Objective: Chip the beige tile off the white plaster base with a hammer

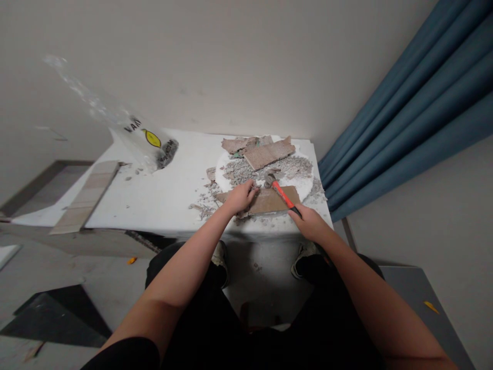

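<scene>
My right hand (pixel 307 221) grips the black end of a hammer (pixel 283 194) with a red-orange handle. Its metal head lies over the rubble, close to my left fingers. Curled low over the near side of the rubble, my left hand (pixel 241 197) has its fingers drawn together; whatever is between them is too small to make out. A flat brown tile piece (pixel 275 200) lies under and beside the hammer. Grey crushed fragments (pixel 241 171) cover a round white plate (pixel 307 186). Behind them, a broken speckled slab (pixel 268 152) leans on other broken pieces.
The white-covered table (pixel 146 205) bears a clear plastic bag (pixel 144 141) with dark bits in its bottom, and a striped plank (pixel 87 198) at its left edge. A blue curtain (pixel 400 103) hangs at right. Dark sheets (pixel 57 316) lie on the floor at left.
</scene>
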Action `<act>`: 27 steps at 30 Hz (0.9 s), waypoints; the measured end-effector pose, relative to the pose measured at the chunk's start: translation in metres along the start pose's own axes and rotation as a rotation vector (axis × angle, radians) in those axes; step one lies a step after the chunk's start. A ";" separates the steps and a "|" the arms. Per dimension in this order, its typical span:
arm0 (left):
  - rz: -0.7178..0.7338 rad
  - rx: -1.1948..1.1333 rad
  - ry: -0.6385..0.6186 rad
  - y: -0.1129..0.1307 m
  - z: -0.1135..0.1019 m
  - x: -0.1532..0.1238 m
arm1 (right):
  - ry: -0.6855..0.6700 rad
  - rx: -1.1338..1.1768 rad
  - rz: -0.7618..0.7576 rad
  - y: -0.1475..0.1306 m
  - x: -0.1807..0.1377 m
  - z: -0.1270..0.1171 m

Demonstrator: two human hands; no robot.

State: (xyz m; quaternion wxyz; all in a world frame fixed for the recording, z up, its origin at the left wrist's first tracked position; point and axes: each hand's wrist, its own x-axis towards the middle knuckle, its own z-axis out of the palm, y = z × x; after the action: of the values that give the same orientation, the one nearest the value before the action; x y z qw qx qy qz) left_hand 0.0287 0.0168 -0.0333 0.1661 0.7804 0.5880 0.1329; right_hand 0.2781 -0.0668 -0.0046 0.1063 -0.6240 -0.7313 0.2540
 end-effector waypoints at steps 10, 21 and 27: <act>-0.011 0.030 0.000 0.000 0.010 -0.005 | 0.080 0.120 -0.097 -0.026 -0.027 -0.024; -0.015 0.012 0.015 -0.001 0.014 -0.007 | 0.065 0.030 -0.069 -0.035 -0.032 -0.021; -0.011 0.043 0.005 -0.002 0.015 -0.008 | 0.061 -0.005 -0.099 -0.033 -0.033 -0.018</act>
State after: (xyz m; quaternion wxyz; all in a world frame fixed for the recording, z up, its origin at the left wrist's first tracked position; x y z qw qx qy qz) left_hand 0.0307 0.0086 -0.0483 0.1487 0.7801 0.5956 0.1211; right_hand 0.2646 -0.0974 0.0329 0.1395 -0.5949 -0.7582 0.2276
